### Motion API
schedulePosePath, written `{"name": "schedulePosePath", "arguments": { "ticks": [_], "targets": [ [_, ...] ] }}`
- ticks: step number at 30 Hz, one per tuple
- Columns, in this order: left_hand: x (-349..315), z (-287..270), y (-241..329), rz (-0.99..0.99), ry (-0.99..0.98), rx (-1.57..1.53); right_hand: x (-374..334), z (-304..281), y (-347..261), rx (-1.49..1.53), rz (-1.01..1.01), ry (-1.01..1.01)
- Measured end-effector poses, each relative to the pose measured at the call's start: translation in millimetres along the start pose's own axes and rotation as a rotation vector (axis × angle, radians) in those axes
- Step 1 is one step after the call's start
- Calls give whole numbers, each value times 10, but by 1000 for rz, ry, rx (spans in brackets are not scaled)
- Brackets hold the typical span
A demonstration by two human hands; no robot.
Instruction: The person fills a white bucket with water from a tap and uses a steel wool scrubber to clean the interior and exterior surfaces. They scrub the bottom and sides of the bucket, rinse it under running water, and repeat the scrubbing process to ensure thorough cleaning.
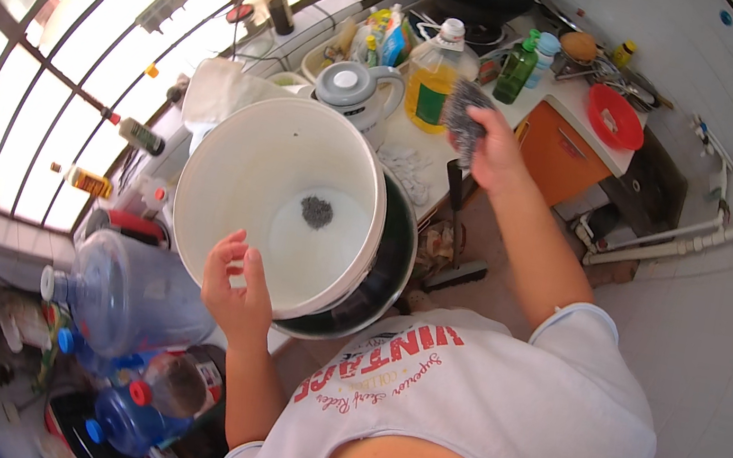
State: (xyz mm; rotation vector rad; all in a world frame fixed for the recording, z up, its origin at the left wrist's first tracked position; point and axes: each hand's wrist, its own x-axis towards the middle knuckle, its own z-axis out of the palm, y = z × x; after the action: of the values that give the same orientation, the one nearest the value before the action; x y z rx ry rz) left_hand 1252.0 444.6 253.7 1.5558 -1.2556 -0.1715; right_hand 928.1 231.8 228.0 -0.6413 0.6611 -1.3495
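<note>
At the far left, a large clear-blue water bottle [135,298] is seen lying on its side, with smaller blue bottles [130,422] grouped below it. The left hand [236,295] is held at the near rim of the white bucket [238,161], its fingers half curled and spread from the thumb; whether the rim is touched cannot be determined. Inside the bucket, a dark grey clump [316,212] is found on the bottom. A dark round vessel [391,267] is partly hidden behind the bucket's right side. Beyond the bucket, a grey-lidded kettle [347,87] and a jug of yellow oil [429,86] are noted on the worktop [568,94]. A grey mesh scourer [466,111] is pinched between thumb and fingers of the right hand [497,152], raised to the right of the bucket. Farther right, a green pump bottle [516,69] and a red bowl [628,120] are observed.
</note>
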Motion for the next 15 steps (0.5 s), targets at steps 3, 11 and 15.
{"name": "schedulePosePath", "arguments": {
  "ticks": [3,11,15],
  "targets": [
    [2,13,8,-1,-28,-48,-10,-983,-143,176,0,195],
    [8,245,316,320,236,-37,171,-2238,-617,73,184,586],
    [-130,962,938,314,56,-383,546,-2051,-573,-223,17,441]
  ]
}}
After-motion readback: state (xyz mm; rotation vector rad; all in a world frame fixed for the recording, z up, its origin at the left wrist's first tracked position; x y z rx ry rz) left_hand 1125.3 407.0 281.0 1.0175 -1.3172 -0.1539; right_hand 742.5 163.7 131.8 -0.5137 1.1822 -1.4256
